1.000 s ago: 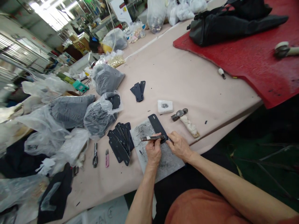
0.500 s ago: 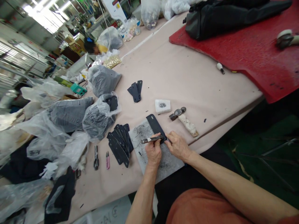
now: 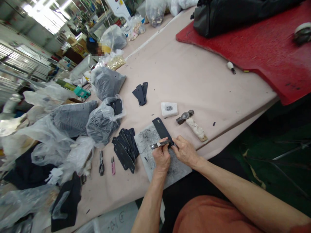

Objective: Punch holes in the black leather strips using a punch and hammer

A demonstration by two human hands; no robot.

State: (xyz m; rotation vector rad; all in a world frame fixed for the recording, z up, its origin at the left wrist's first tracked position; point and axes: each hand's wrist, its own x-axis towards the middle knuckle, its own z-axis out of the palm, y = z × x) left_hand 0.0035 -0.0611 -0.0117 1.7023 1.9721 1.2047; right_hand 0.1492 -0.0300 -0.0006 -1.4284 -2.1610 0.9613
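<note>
Mostly, the black strip extends beyond both hands.

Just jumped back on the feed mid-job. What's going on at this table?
A person's left grip holds a metal tool over the near end of a dark strip, while the right grip is at that same end; whether it pinches the strip is hard to tell. The strip lies on a speckled grey board. The hammer lies loose beside a white block, and similar dark pieces are fanned out left of the board.
</note>
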